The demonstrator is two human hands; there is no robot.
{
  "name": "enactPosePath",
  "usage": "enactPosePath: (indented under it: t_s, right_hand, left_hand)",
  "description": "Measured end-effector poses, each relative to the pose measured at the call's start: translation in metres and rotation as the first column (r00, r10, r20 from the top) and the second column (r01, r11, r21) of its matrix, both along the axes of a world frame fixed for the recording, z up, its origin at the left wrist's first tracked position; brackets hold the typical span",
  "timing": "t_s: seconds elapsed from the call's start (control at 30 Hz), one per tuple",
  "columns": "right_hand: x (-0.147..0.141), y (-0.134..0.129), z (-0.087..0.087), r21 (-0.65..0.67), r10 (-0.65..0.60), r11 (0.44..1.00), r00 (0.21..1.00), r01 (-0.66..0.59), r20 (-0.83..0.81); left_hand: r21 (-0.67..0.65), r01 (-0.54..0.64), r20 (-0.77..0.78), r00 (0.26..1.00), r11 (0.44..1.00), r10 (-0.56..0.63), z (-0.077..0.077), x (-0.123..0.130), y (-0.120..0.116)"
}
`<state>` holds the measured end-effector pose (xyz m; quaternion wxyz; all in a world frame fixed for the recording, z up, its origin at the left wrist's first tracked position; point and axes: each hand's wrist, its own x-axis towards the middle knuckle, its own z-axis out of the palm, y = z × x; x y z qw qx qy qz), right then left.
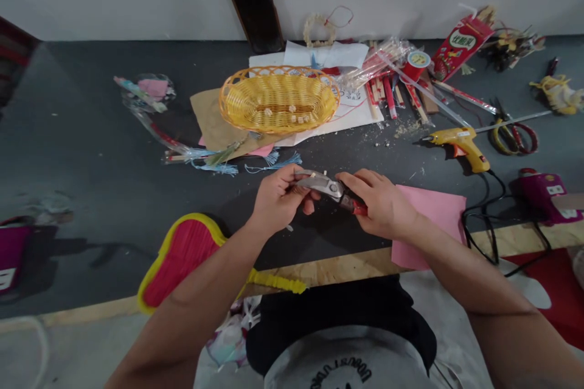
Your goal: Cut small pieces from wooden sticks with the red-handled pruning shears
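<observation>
Red-handled metal snips (325,186) sit between the person's two hands, just above the near edge of a dark grey worktable (91,194). The left hand (277,199) curls closed around the silver head of the tool, while the right hand (379,203) wraps firmly around the handle end, with a bit of red grip poking out past its fingers. From where I stand, those hands hide the blades, so I can't tell how far open they are. A few tiny pale bits show just above the metal. A pink paper sheet (431,225) lies beneath and beside the right hand, and the left forearm crosses in front of a red and yellow fan-shaped piece (182,261), blocking part of it. Farther along the table, blue tassels (219,163) trail just beside brown kraft paper (214,118), where a yellow wicker basket (278,100) holds small pale cubes (292,114). To the right lie scattered wooden sticks (387,97) and a yellow hot glue gun (460,144) with its black cord (488,213) looping toward the near edge. Scissors with red and yellow handles (515,138) rest just beyond the gun, and a magenta box (542,194) sits at the right.
</observation>
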<state>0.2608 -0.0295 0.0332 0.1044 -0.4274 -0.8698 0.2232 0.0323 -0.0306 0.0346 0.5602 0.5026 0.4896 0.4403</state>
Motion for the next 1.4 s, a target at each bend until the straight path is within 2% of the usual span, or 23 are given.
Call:
enactPosePath:
  t_s: [0.17, 0.23, 0.4, 0.5, 0.67, 0.8, 0.93, 1.0, 1.07, 1.17, 1.23, 1.3, 1.4]
  right_hand:
    - [0.003, 0.002, 0.005, -0.064, 0.033, 0.997, 0.997, -0.037, -0.064]
    - [0.002, 0.001, 0.005, -0.076, 0.047, 0.996, 0.996, -0.054, -0.081]
    - [-0.001, 0.002, 0.003, 0.089, -0.039, 0.995, 0.998, 0.035, 0.052]
    - [0.001, 0.007, 0.003, 0.154, -0.064, 0.987, 0.989, 0.043, 0.136]
    - [0.013, 0.016, 0.005, 0.155, -0.077, 0.987, 0.974, 0.045, 0.211]
    - [0.017, 0.02, 0.003, 0.168, -0.184, 0.975, 0.956, 0.148, 0.229]
    - [0.019, 0.025, -0.005, 0.224, -0.319, 0.938, 0.909, 0.263, 0.267]
    - [0.021, 0.027, -0.009, 0.26, -0.361, 0.92, 0.892, 0.293, 0.273]
    - [0.022, 0.029, -0.011, 0.29, -0.384, 0.906, 0.887, 0.309, 0.256]
    - [0.02, 0.029, -0.01, 0.337, -0.343, 0.895, 0.934, 0.292, 0.104]
    - [0.015, 0.025, -0.008, 0.326, -0.22, 0.915, 0.971, 0.238, -0.094]
    - [0.007, 0.02, -0.008, 0.266, -0.07, 0.952, 0.957, 0.148, -0.281]
    - [-0.005, 0.012, -0.01, 0.212, 0.042, 0.976, 0.924, 0.042, -0.379]
  left_hand:
    - [0.088, 0.01, -0.12, 0.993, 0.996, 0.001, 0.003, -0.002, -0.003]
    - [0.111, 0.013, -0.116, 0.993, 0.994, 0.0, 0.002, -0.001, -0.003]
    - [0.05, 0.021, 0.05, 0.998, 0.999, -0.024, -0.003, 0.001, 0.0]
    - [0.007, -0.014, 0.064, 0.998, 1.0, 0.014, -0.008, 0.002, 0.004]
    - [-0.012, -0.159, 0.067, 0.985, 0.987, 0.159, -0.012, -0.001, 0.01]
    - [-0.027, -0.158, 0.045, 0.986, 0.987, 0.159, -0.01, -0.001, 0.011]
    - [-0.023, -0.127, 0.008, 0.992, 0.992, 0.127, -0.011, 0.0, 0.01]
    - [0.015, -0.119, -0.041, 0.992, 0.993, 0.12, -0.012, 0.001, 0.008]
    - [0.109, -0.095, -0.156, 0.982, 0.99, 0.111, -0.014, 0.001, 0.005]
    - [0.353, 0.036, -0.426, 0.896, 0.935, 0.126, -0.014, 0.001, 0.0]
    - [0.482, 0.166, -0.568, 0.807, 0.861, 0.162, -0.015, 0.003, -0.002]
    - [0.547, 0.264, -0.645, 0.738, 0.794, 0.2, -0.016, 0.004, -0.004]
    - [0.594, 0.337, -0.692, 0.677, 0.73, 0.25, -0.019, 0.005, -0.006]
